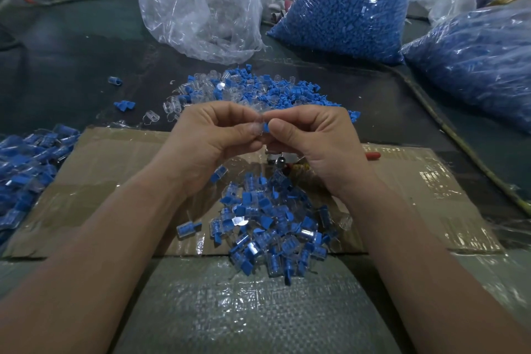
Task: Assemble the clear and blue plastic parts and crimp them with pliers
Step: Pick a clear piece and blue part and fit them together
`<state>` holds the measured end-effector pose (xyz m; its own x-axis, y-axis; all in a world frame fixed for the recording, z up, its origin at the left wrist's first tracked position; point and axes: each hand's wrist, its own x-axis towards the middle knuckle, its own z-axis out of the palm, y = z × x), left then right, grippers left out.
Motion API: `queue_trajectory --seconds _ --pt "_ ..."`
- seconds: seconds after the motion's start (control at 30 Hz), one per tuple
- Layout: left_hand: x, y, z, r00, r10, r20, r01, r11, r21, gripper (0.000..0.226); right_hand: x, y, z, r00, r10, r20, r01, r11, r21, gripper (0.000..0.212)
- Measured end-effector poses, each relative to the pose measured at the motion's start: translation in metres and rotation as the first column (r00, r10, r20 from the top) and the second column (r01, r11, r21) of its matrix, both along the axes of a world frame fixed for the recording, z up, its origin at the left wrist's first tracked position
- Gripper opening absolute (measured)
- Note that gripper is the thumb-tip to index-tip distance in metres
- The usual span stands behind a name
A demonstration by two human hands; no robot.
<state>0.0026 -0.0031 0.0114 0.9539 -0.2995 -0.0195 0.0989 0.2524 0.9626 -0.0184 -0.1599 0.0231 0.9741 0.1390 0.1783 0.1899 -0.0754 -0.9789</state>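
My left hand [207,138] pinches a clear plastic part [256,126] above the cardboard. My right hand [313,141] pinches a small blue part [267,126] whose tip meets the clear one. Under my right hand lie the pliers [283,161], mostly hidden, with one red handle tip [373,156] showing to the right. A heap of joined clear-and-blue pieces [273,221] lies between my forearms. Loose clear and blue parts [253,89] are piled beyond my hands.
A cardboard sheet [115,169] covers the dark table. More joined pieces [26,169] are heaped at the left edge. At the back stand a clear bag [201,3] and two bags of blue parts [347,3] [477,57]. A cord [448,129] runs along the right.
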Motion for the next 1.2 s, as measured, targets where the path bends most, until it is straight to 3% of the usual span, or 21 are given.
queue_trajectory --seconds 0.3,0.4,0.57,0.77,1.2 --pt "0.0018 0.0026 0.0002 1.0 -0.018 0.023 0.017 0.999 0.035 0.014 0.0018 -0.0005 -0.0014 1.0 -0.008 0.019 0.009 1.0 -0.027 0.015" --pt "0.0023 0.0031 0.0016 0.999 -0.048 -0.008 0.048 0.999 -0.013 0.013 0.0023 -0.0016 -0.0009 0.999 -0.018 0.047 0.021 0.998 -0.051 0.017" --pt "-0.001 0.0004 -0.0001 0.999 -0.021 0.031 0.019 0.998 0.058 0.01 0.0024 0.0005 -0.0052 0.989 -0.042 0.141 0.068 0.981 -0.184 0.02" --pt "0.0018 0.0021 -0.0013 1.0 -0.005 0.008 0.004 0.995 0.097 0.011 0.0022 0.0007 -0.007 0.976 -0.051 0.213 0.092 0.978 -0.187 0.015" --pt "0.0016 0.0018 0.0015 1.0 0.002 -0.018 0.0 0.998 0.068 0.012 0.0026 -0.0013 -0.0082 0.966 -0.027 0.257 0.095 0.962 -0.256 0.033"
